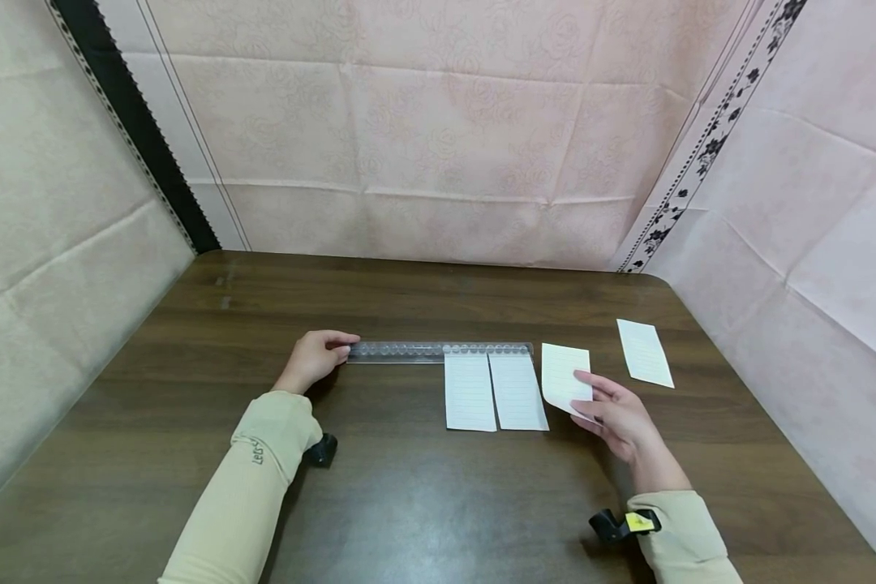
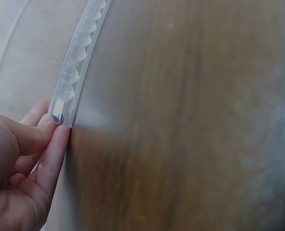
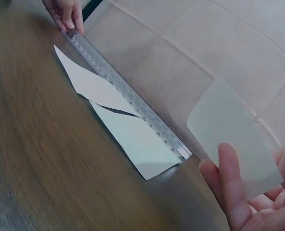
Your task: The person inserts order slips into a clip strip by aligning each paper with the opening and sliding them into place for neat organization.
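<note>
A ticket rail [image 1: 409,352], long and see-through with a row of round pieces inside, lies across the table. My left hand [image 1: 314,361] pinches its left end between thumb and fingers, which the left wrist view shows close up. From the rail's right half hang two lined paper slips, one left [image 1: 470,391] and one right [image 1: 518,392], their top edges under the rail. Just right of them, my right hand [image 1: 616,414] holds a third paper slip [image 1: 564,373] between thumb and fingers, raised and tilted in the right wrist view.
Another lined slip [image 1: 646,353] lies alone at the right of the brown wooden table [image 1: 409,503]. Pale patterned cloth [image 1: 453,138] hangs behind the table and along both sides. A dark wrist strap with a yellow patch [image 1: 638,521] sits on the right sleeve.
</note>
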The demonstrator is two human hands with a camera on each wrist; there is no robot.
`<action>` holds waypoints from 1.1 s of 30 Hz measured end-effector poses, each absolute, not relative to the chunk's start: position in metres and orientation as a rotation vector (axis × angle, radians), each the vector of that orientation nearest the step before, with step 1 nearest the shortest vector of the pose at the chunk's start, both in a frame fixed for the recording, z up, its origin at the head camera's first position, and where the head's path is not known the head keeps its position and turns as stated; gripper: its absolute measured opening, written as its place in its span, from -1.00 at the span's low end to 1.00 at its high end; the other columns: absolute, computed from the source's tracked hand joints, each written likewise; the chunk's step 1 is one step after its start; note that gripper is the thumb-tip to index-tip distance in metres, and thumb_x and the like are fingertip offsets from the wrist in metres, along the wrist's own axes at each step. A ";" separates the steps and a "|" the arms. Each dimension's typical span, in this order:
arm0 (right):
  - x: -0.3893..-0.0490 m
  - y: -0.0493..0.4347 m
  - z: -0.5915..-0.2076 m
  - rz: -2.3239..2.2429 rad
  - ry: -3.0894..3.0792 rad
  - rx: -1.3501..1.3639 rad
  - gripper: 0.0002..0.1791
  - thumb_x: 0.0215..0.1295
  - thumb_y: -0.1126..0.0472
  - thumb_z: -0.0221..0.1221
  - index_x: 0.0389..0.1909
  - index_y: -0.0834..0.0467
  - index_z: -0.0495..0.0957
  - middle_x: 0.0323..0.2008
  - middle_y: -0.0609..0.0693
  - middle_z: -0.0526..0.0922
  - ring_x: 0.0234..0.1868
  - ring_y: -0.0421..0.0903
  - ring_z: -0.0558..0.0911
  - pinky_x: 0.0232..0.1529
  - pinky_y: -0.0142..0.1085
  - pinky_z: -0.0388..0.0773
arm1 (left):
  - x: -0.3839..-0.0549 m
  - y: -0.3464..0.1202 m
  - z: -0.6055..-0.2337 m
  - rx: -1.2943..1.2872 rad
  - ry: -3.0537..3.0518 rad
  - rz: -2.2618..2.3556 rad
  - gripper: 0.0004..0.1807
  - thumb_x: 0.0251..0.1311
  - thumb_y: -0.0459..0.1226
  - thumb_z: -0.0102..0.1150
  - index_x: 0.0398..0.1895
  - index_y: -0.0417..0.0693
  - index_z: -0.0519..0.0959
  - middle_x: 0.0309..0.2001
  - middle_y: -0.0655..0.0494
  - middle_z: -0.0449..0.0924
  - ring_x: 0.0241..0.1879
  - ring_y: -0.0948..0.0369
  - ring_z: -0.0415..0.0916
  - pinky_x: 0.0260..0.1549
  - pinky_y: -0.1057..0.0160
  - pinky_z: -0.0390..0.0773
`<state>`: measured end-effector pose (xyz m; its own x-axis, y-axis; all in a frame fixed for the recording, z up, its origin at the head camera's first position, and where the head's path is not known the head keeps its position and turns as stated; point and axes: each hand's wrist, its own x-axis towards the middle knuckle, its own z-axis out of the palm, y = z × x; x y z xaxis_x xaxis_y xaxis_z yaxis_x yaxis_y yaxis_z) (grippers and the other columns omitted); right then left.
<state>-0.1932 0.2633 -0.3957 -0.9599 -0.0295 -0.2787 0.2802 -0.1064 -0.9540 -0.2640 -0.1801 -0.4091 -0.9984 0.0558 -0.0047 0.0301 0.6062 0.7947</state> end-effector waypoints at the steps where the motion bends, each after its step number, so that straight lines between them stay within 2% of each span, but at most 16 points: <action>1: -0.194 0.262 -0.396 -2.177 1.947 0.277 -0.38 0.12 0.52 0.19 0.25 0.22 0.34 -0.21 -0.12 0.58 -0.28 -0.16 0.59 -0.19 -0.27 0.56 | -0.264 -0.180 -0.409 0.078 2.792 1.377 -0.72 0.27 -0.40 0.07 0.02 -0.15 0.59 0.01 -0.14 0.54 -0.10 0.06 0.49 -0.15 0.18 0.52; 5: -0.195 0.258 -0.395 -2.201 1.927 0.263 -0.42 0.11 0.53 0.19 0.20 0.20 0.39 -0.22 -0.12 0.59 -0.27 -0.16 0.59 -0.20 -0.27 0.57 | -0.264 -0.181 -0.409 0.076 2.793 1.380 -0.72 0.26 -0.40 0.07 0.01 -0.16 0.60 0.00 -0.14 0.55 -0.13 0.07 0.49 -0.16 0.18 0.52; 6: -0.195 0.256 -0.394 -2.204 1.930 0.257 -0.39 0.12 0.53 0.17 0.24 0.26 0.32 -0.22 -0.11 0.57 -0.26 -0.15 0.58 -0.20 -0.28 0.56 | -0.264 -0.181 -0.409 0.073 2.792 1.380 -0.72 0.26 -0.40 0.07 0.01 -0.16 0.60 0.00 -0.14 0.55 -0.13 0.07 0.49 -0.16 0.18 0.52; 13: -0.198 0.247 -0.393 -2.221 1.907 0.262 -0.42 0.11 0.57 0.15 0.21 0.25 0.37 -0.19 -0.10 0.56 -0.25 -0.15 0.57 -0.22 -0.28 0.57 | -0.265 -0.180 -0.411 0.049 2.783 1.378 -0.72 0.27 -0.39 0.07 0.02 -0.13 0.60 0.02 -0.13 0.53 -0.08 0.05 0.47 -0.12 0.16 0.51; 33: -0.207 0.221 -0.392 -2.138 1.969 0.280 -0.39 0.13 0.52 0.18 0.25 0.28 0.32 0.00 0.07 0.50 -0.23 -0.12 0.55 -0.23 -0.27 0.56 | -0.266 -0.180 -0.409 0.044 2.794 1.362 -0.72 0.26 -0.37 0.09 0.02 -0.12 0.60 0.03 -0.13 0.53 -0.09 0.04 0.43 -0.11 0.14 0.49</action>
